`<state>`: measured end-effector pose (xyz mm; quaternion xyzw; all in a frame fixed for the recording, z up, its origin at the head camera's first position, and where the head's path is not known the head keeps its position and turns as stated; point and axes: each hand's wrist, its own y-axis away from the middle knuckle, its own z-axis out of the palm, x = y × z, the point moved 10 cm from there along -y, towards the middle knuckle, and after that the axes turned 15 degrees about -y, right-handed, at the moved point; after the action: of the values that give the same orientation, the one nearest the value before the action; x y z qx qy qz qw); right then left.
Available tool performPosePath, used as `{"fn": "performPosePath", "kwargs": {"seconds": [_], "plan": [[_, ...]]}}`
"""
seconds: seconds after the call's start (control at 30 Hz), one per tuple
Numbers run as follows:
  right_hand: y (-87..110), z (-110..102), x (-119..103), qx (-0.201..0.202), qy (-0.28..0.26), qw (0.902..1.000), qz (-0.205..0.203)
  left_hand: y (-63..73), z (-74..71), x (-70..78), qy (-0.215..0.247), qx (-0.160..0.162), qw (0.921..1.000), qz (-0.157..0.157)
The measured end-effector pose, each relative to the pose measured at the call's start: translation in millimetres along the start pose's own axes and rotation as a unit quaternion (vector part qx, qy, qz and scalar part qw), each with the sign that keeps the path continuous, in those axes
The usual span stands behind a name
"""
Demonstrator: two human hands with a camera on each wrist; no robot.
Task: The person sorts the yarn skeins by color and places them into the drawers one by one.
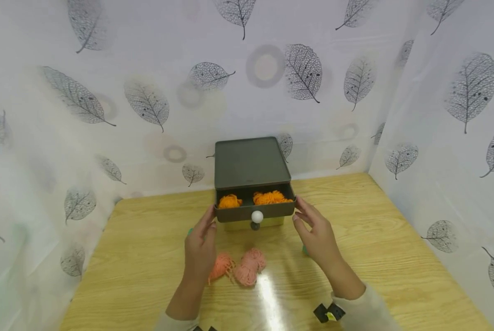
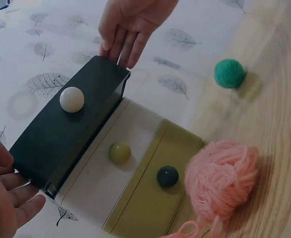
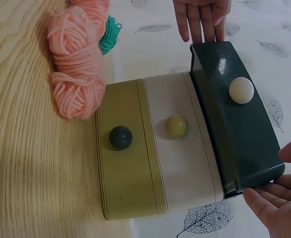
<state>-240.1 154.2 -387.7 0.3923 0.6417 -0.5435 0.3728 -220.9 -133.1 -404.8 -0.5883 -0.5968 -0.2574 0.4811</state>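
Observation:
A small cabinet has three stacked drawers, and its dark green top drawer with a white round knob stands pulled out. Inside lie an orange yarn ball and an orange yarn skein. My left hand touches the drawer's left front corner with extended fingers. At the opposite corner, my right hand has its fingers along the side and underneath, thumb close to the front face. The white middle drawer and olive bottom drawer are closed in the left wrist view.
On the wooden table, a pink yarn skein and a coral yarn ball lie before the cabinet. A green yarn ball sits to its right, another green yarn bundle to its left. Leaf-patterned cloth surrounds the table.

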Motion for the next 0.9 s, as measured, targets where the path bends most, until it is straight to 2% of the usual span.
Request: {"fn": "performPosePath", "kwargs": {"seconds": [0.13, 0.37, 0.67, 0.9], "plan": [[-0.7, 1.5, 0.4, 0.001, 0.001, 1.0000, -0.002, -0.5, 3.0, 0.0, -0.012, -0.006, 0.9999, 0.004], [-4.4, 5.0, 3.4, -0.002, 0.003, 1.0000, 0.005, 0.0, 10.2, -4.1, -0.043, -0.036, 0.9982, -0.018], [-10.0, 9.4, 8.2, -0.008, 0.021, 0.9996, 0.017, -1.1, 20.4, -4.8, -0.051, -0.066, 0.9962, -0.026], [-16.8, 16.1, 11.0, -0.019, 0.044, 0.9985, 0.026, -5.3, 28.5, -4.1, -0.075, -0.085, 0.9935, -0.016]]}}
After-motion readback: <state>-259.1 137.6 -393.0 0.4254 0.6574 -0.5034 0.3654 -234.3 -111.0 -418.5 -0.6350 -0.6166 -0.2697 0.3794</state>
